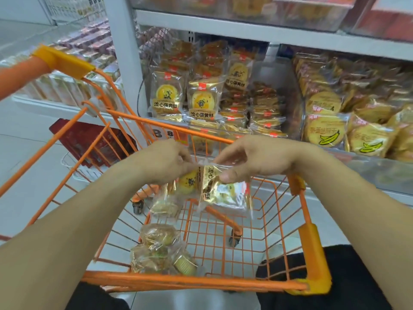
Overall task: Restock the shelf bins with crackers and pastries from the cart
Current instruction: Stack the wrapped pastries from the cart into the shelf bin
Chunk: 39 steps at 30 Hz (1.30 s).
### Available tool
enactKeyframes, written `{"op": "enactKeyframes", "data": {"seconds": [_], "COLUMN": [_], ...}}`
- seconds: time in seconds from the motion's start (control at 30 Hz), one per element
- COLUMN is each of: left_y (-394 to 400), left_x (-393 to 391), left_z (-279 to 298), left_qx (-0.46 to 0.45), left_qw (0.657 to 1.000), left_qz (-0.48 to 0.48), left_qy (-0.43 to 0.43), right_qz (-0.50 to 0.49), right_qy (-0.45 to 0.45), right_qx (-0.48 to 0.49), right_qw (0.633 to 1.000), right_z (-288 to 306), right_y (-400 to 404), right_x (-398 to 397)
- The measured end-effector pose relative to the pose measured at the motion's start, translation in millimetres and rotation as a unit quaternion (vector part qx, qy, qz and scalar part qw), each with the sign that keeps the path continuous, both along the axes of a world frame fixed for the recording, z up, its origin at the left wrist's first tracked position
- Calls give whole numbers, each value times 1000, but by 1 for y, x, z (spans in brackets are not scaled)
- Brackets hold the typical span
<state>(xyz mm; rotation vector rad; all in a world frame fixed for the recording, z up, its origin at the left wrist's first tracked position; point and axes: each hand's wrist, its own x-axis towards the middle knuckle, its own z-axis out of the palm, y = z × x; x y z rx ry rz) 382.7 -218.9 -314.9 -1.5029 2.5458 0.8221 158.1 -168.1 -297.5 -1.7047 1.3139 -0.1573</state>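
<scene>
two bare forearms reach forward over the near rim of an orange wire cart (194, 281), the handle bar running straight across at the bottom of the view. down in the basket's near left corner lies a small heap of clear-wrapped round pastries (159, 251); the mesh floor to their right is bare wire, with the pale tiled floor showing through.

above the middle of the basket the left hand (166, 162) and right hand (257, 157) meet. the right hand pinches the top edge of a gold-and-clear egg yolk pastry packet (220, 191) between thumb and fingers, the packet hanging down tilted. the left hand grips a second packet with a yellow round pastry (188, 182) showing just under its fingers; another clear-wrapped pastry (166, 206) hangs below it, though how it is held cannot be told. the two hands' packets touch or overlap.

beyond the cart's far rim, close against it, stands the white shelf (223, 26). its left bin (274, 86) holds upright egg yolk pastry packs (204, 101), packed near the front edge. the right bin holds banana crackers (326, 133) piled to the clear front lip. to the left, a dark red box (89, 144) sits on the floor outside the cart's side, with open floor around it.
</scene>
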Motion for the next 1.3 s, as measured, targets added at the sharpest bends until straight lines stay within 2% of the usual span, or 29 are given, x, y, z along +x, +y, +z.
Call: {"op": "enactKeyframes", "data": {"seconds": [0.1, 0.2, 0.3, 0.37, 0.47, 0.57, 0.67, 0.7, 0.73, 0.77, 0.83, 0.87, 0.9, 0.93, 1.03, 1.07, 1.17, 1.3], "left_y": [6, 14, 18, 19, 20, 19, 25, 24, 30, 26, 25, 23, 21, 24, 33, 38, 33, 32], "left_x": [-6, -10, -13, -14, -15, -17, -16, -17, -16, -22, -32, -36, -38, -36, -29, -26, -25, -20], "left_z": [12, 25, 27, 25, 22, 24, 32, 34, 35, 37, 39, 40, 39, 37, 32, 30, 30, 30], "left_qx": [6, 62, 103, 123, 178, 252, 299, 304, 298, 289, 257, 236, 229, 243, 298, 297, 288, 308], "left_qw": [984, 946, 901, 879, 835, 754, 626, 599, 601, 628, 716, 749, 765, 765, 717, 710, 725, 761], "left_qz": [77, 154, 207, 244, 313, 372, 366, 347, 325, 306, 285, 293, 292, 284, 264, 261, 261, 243], "left_qy": [161, 280, 366, 391, 416, 479, 621, 655, 666, 655, 583, 546, 525, 524, 573, 583, 569, 517], "right_qz": [-104, -200, -237, -245, -257, -309, -361, -377, -394, -411, -428, -427, -423, -420, -411, -403, -357, -221], "right_qy": [-140, -284, -394, -430, -407, -393, -430, -450, -467, -480, -495, -496, -488, -470, -379, -347, -305, -259], "right_qx": [-2, -30, -36, -12, 15, 30, 39, 40, 40, 40, 43, 44, 41, 31, -48, -81, -149, -179], "right_qw": [985, 937, 887, 869, 876, 866, 826, 809, 790, 774, 755, 755, 762, 776, 828, 843, 870, 923], "right_z": [3, 3, 0, -1, -2, -1, 5, 7, 7, 8, 5, 3, 2, 2, 3, 3, 8, 22], "right_y": [2, 3, 3, 1, -2, -4, -7, -7, -9, -10, -11, -12, -11, -11, -13, -14, -15, -7], "right_x": [-18, -24, -17, -7, 9, 21, 28, 30, 32, 36, 44, 46, 49, 49, 44, 39, 22, 4]}}
